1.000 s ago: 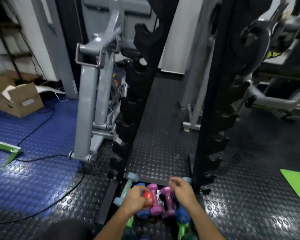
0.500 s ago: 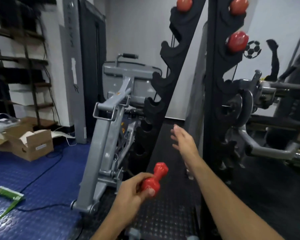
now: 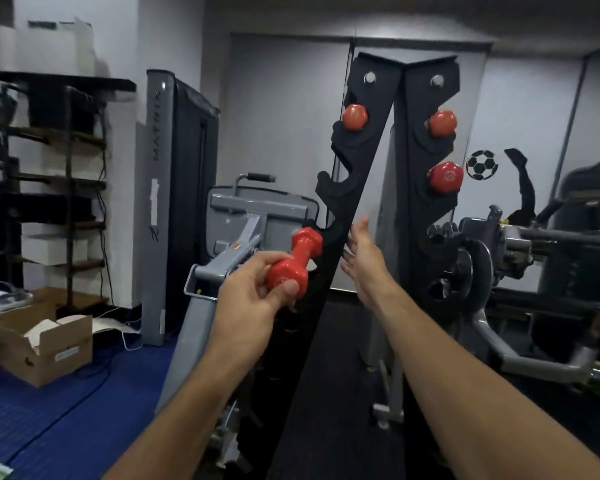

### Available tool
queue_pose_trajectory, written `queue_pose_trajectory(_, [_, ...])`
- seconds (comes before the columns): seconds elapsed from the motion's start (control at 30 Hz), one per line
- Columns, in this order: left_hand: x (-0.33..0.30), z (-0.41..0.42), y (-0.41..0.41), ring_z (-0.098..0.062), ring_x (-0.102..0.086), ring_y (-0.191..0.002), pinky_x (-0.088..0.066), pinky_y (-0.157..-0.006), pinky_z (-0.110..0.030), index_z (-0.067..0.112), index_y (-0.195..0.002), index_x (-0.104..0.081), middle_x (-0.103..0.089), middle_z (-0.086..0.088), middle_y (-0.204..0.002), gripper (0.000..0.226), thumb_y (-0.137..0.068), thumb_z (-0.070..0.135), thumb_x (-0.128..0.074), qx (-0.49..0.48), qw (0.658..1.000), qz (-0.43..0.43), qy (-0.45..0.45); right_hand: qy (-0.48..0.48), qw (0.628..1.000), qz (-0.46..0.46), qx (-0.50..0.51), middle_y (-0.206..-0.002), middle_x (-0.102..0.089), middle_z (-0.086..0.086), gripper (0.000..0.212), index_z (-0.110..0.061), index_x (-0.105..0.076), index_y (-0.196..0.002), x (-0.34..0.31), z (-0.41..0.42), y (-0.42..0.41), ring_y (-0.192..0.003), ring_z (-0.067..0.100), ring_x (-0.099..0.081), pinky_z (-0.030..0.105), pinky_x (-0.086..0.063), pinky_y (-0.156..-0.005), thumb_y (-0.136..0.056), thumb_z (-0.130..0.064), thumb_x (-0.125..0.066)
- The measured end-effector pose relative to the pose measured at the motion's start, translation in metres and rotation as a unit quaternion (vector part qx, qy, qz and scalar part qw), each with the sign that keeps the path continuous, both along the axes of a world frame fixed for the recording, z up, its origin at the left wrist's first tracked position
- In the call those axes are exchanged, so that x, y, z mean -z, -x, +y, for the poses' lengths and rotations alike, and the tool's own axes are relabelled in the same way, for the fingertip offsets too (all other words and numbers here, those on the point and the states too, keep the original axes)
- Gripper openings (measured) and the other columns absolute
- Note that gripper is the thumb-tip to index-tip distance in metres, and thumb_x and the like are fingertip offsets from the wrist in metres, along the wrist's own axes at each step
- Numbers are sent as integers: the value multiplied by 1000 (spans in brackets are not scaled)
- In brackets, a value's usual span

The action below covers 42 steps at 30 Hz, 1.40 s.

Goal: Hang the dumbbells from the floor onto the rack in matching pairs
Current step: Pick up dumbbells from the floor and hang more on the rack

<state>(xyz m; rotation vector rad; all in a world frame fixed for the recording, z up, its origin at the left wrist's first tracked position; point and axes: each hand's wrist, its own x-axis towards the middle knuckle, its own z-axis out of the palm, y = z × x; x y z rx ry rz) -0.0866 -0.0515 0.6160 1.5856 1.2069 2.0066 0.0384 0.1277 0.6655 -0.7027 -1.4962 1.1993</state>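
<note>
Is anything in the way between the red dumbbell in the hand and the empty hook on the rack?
Nothing visible blocks it. The left hand holds the red dumbbell just below the empty hook on the rack's left post. The open right hand is beside the post, off the path.

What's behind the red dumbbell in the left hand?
Behind the held dumbbell are the rack's left upright and a grey machine frame. The left hand covers the near head, and the dumbbell hides the rack notches directly behind.

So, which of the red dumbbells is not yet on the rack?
The red dumbbell in the left hand, held in front of the rack's left post. The other three already sit in rack cradles.
</note>
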Motion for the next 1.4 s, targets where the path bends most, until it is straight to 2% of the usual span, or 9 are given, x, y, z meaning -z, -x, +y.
queue_pose_trajectory(0.1, [-35, 11, -3, -9, -74, -89, -57, -77, -17, 16, -112, -66, -77, 2, -93, 30, -90, -4, -69, -6, 999, -31, -26, 12, 1000, 8, -11, -157, -46, 2, 74, -21, -42, -155, -4, -5, 1, -148, 21, -39, 45, -28, -124, -101, -68, -22])
queue_pose_trajectory(0.23, [-79, 45, -4, -4, -74, -90, -58, -85, -25, 19, -114, -66, -77, 3, -100, 27, -91, 6, -73, -28, 996, -62, -52, 14, 1000, 13, -17, -159, -43, 3, 71, -22, -37, -156, -5, -14, -1, -150, 22, -35, 48, -23, -126, -102, -66, -20])
queue_pose_trajectory(0.4, [-125, 86, -6, -2, -64, -84, -50, -54, -8, 15, -121, -65, -66, 7, -103, 30, -93, 14, -73, -92, 989, -93, -72, 8, 1000, 7, -29, -161, -39, 2, 68, -23, -32, -159, -5, -19, -5, -151, 22, -33, 48, -24, -125, -104, -62, -19])
queue_pose_trajectory(0.5, [-141, 107, 1, -6, -63, -92, -52, -73, -16, 16, -124, -64, -63, 8, -101, 33, -93, 15, -73, -114, 988, -87, -65, 8, 1000, 1, -30, -160, -40, 1, 70, -26, -35, -157, -4, -15, -5, -150, 20, -35, 50, -26, -125, -102, -66, -19])
queue_pose_trajectory(0.7, [-158, 140, 9, -19, -60, -111, -52, -100, -34, 13, -125, -63, -63, -4, -122, 34, -93, 14, -72, -118, 992, -39, -33, 0, 999, -3, -45, -157, -45, -6, 69, -28, -37, -156, 1, -10, -3, -149, 14, -36, 45, -26, -125, -102, -67, -18])
queue_pose_trajectory(0.77, [-162, 147, 6, -18, -58, -111, -51, -92, -27, 13, -125, -63, -63, -4, -123, 32, -94, 16, -71, -124, 991, -23, -34, -3, 999, -6, -46, -157, -45, -6, 70, -27, -37, -156, 2, -9, -2, -148, 13, -37, 43, -26, -125, -102, -67, -18])
queue_pose_trajectory(0.87, [-167, 156, -2, -13, -54, -104, -38, -65, -11, 13, -124, -63, -58, 1, -114, 30, -95, 17, -71, -128, 991, -4, -31, -3, 999, -9, -45, -160, -42, -4, 73, -26, -34, -158, 3, -6, -3, -148, 13, -36, 42, -26, -125, -100, -68, -19])
queue_pose_trajectory(1.07, [-169, 177, -9, -21, -61, -111, -52, -94, -33, 17, -120, -64, -66, -4, -120, 31, -91, 21, -75, -134, 990, 36, -15, -3, 999, 0, -47, -162, -37, -2, 70, -25, -29, -159, 3, -7, -7, -150, 15, -34, 43, -27, -125, -102, -64, -19])
queue_pose_trajectory(1.4, [-170, 182, -6, -21, -60, -114, -51, -98, -33, 15, -123, -65, -66, -7, -125, 32, -93, 21, -73, -131, 983, 124, -6, -15, 999, -13, -41, -163, -35, -3, 66, -28, -26, -160, 5, -9, -7, -151, 16, -32, 43, -27, -125, -104, -62, -19])
